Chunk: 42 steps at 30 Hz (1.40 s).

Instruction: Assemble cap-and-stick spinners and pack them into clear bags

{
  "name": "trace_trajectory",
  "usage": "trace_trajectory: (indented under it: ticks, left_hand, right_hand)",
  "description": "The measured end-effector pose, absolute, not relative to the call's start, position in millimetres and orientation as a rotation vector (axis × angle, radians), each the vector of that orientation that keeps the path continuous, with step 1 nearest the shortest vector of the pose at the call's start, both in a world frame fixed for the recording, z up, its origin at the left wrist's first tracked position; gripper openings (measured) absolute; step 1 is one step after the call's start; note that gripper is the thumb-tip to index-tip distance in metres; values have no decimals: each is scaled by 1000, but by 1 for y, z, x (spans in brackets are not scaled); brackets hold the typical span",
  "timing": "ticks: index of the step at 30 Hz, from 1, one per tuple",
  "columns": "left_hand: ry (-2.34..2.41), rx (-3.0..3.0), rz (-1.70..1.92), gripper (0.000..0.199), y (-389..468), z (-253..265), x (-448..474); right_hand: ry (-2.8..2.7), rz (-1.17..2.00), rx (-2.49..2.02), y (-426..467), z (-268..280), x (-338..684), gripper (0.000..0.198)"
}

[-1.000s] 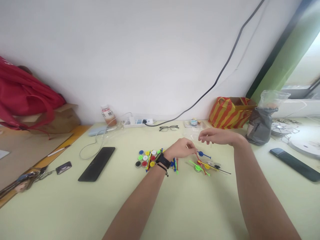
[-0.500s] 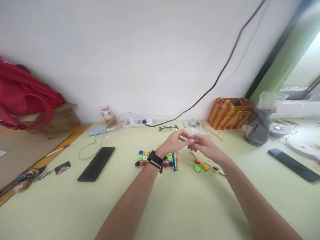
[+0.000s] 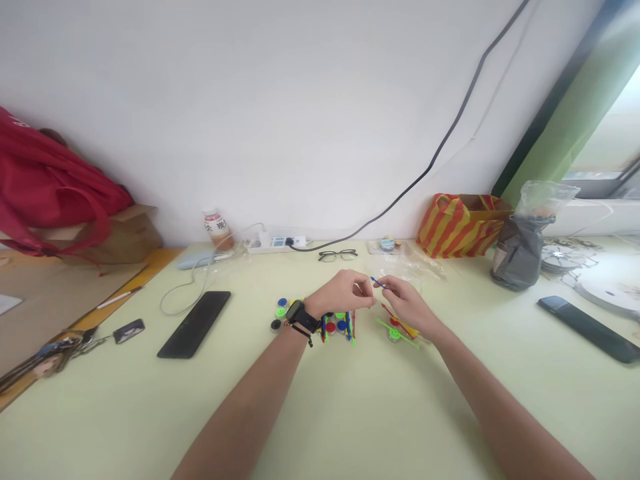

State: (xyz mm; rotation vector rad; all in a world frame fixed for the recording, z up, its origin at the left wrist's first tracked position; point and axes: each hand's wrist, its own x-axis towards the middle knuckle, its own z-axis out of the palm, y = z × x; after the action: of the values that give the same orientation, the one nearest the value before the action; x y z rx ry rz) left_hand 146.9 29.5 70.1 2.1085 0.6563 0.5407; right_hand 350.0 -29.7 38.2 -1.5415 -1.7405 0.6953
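Observation:
Between the thumb and fingers of my right hand point(image 3: 411, 305) is a thin blue arrow-tipped stick point(image 3: 378, 283), its tip slanting up to the left. My left hand point(image 3: 344, 291), with a black watch point(image 3: 304, 316) at the wrist, has thumb and fingertips curled together just left of it, apart from the stick; whatever they pinch, if anything, is too small to tell. Below my left hand lie several coloured round discs point(image 3: 331, 327) and coloured sticks point(image 3: 353, 327), partly hidden by the hand and wrist. Under my right hand lie green, red and yellow arrow sticks with discs point(image 3: 394, 335).
A black phone point(image 3: 195, 325) lies to the left, a dark phone point(image 3: 589, 329) far right. Glasses point(image 3: 339, 255), a power strip point(image 3: 277, 244) and a bottle point(image 3: 217, 230) stand along the wall. A striped bag point(image 3: 460, 227) and grey bag point(image 3: 517, 257) are back right.
My hands have moved apart. The blue stick, upright between both hands before, now tilts to the left in my right hand alone. My left hand has shifted left and slightly down.

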Motion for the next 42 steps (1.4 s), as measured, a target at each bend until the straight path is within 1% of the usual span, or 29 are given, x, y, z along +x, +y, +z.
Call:
trace_trajectory:
  ticks: [1,3,6,8,10,13,16,18,21,24,28,31,34,37,39,42]
  left_hand:
    - [671,2126,528,15,29,67,148]
    - [696,2166,498,15,29,60,151]
    - [731,2244,455,11,31,52,152]
    - [759,2298,429,12,34,48,151]
    - [790,2341,408,14,39,45,148]
    - [837,2379,381,16,43,43,145]
    - [861,2400,370,17,44,45,142]
    - [871,2406,384,20,43,49,141]
    - [876,2408,432,23,42,57,139]
    - [850,2402,487,20,40,63,140]
    - [776,2382,550,21,34,66,147]
    - [720,2349,612,24,26,66,156]
    - [642,2287,744,24,19,65,165]
    - [567,2231,841,16,16,65,171]
    - [545,2220,833,13,16,64,172]
    - [572,2252,779,8,17,63,171]
  right_hand:
    - [-1788,588,-1622,-28,36,356,31]
    - [-1843,503,-1716,-26,32,368,31]
    - [-1907,511,-1775,-27,28,379,21]
    - [-1927,477,-1810,-28,29,383,13]
    - [-1948,454,-1827,-30,33,386,16]
    - [-2069,643,-1799,-35,41,389,22]
    - [-2128,862,-1728,-37,46,389,16]
    - [-2119,893,-1699,-38,47,388,11]
    - [-2078,915,-1643,-37,47,387,13]
    - [-1972,966,-1578,-36,47,387,15]
    - [-1827,1077,-1524,-37,50,386,14]
    - [-1726,1104,-1423,-37,54,384,12]
    - [-1643,1100,-1281,-35,56,379,10]
    - [-1624,1065,-1184,-34,54,372,11]
    - [-1658,1016,-1174,-33,49,368,8]
    - [-1752,857,-1265,-31,40,366,7]
